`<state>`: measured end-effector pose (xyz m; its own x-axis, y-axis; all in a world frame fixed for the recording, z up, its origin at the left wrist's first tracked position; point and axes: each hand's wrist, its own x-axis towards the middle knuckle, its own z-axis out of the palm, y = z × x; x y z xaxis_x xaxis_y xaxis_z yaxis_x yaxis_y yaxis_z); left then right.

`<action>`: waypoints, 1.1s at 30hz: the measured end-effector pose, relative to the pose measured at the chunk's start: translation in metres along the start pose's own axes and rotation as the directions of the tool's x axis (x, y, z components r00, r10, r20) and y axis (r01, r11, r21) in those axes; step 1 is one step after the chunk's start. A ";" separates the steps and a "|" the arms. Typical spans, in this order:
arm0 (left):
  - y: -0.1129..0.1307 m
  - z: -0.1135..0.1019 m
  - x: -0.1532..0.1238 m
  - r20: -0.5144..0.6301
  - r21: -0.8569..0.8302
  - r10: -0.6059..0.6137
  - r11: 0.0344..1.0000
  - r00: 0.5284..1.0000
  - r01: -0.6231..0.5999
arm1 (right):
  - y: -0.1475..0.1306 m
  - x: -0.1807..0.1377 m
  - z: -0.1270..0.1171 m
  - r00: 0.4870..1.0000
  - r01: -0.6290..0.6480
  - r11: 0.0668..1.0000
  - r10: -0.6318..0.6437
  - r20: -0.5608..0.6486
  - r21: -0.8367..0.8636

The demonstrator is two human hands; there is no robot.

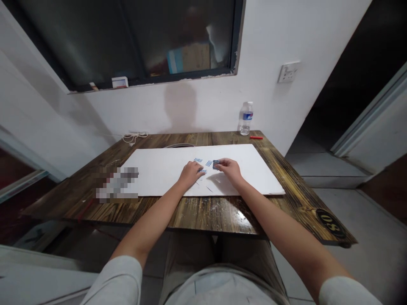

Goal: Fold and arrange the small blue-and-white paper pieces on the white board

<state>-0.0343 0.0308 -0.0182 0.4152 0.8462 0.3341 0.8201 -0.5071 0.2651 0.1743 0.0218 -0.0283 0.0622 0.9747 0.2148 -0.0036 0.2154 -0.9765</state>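
Both my hands rest on a white board (159, 169) that lies on a dark wooden table (206, 212). My right hand (229, 168) pinches a small blue piece (216, 164) at its fingertips. My left hand (190, 173) is curled, its fingers closed on another small blue piece (202, 171). Two more small blue pieces (197, 160) (209, 163) lie flat on the board just beyond my fingers. What the pieces are is too small to tell.
A clear water bottle (246, 118) and a red pen (256, 137) are at the table's far right. A white cable (135, 137) lies at the far left. A blurred patch (117, 183) covers the board's left end. A wall socket (288, 71) is above.
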 end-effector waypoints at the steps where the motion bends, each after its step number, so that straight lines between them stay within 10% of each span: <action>1: -0.001 0.001 0.000 -0.001 0.006 -0.013 1.000 1.000 0.013 | 0.001 0.000 0.000 1.000 0.003 1.000 -0.003 0.001 -0.009; 33: 0.001 -0.008 -0.001 -0.023 0.015 0.031 0.999 0.999 -0.031 | 0.002 0.001 -0.003 0.999 0.040 0.990 -0.039 0.005 -0.137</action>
<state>-0.0371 0.0287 -0.0114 0.4317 0.8258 0.3629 0.8124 -0.5307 0.2414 0.1773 0.0229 -0.0297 0.0578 0.9657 0.2531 0.1354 0.2436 -0.9604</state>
